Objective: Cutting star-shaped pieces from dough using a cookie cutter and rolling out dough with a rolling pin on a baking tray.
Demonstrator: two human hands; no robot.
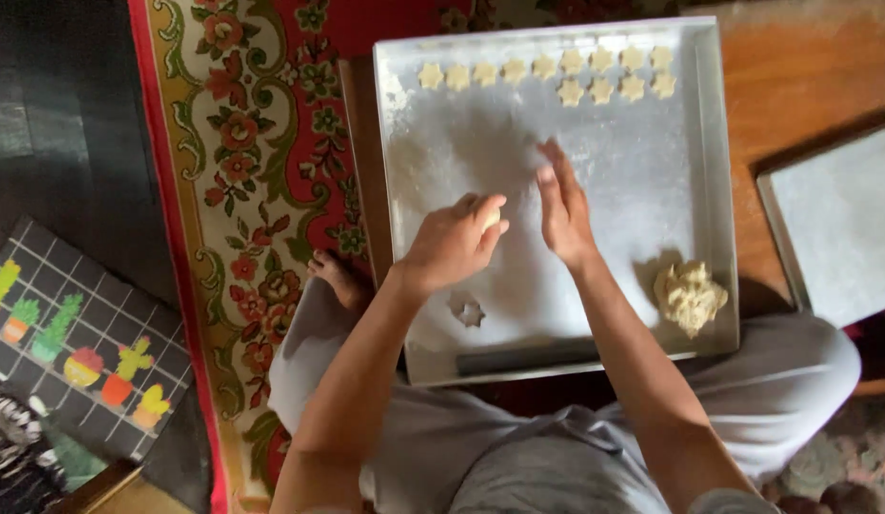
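Observation:
My left hand [452,243] is closed around a small piece of pale dough [491,218] over the middle of a floured metal baking tray [642,171]. My right hand [564,205] is held flat and upright just to the right of it, palm facing the dough. Several star-shaped dough cut-outs [571,71] lie in rows along the tray's far edge. A metal star cutter [468,311] lies on the tray below my left hand. A lump of dough [690,297] sits in the tray's near right corner.
A dark rolling pin [528,357] lies along the tray's near edge. A second metal tray [837,224] rests on the wooden board at right. A red floral rug [261,143] lies at left, a cactus-print mat [76,347] at bottom left. My bare foot [338,276] is beside the tray.

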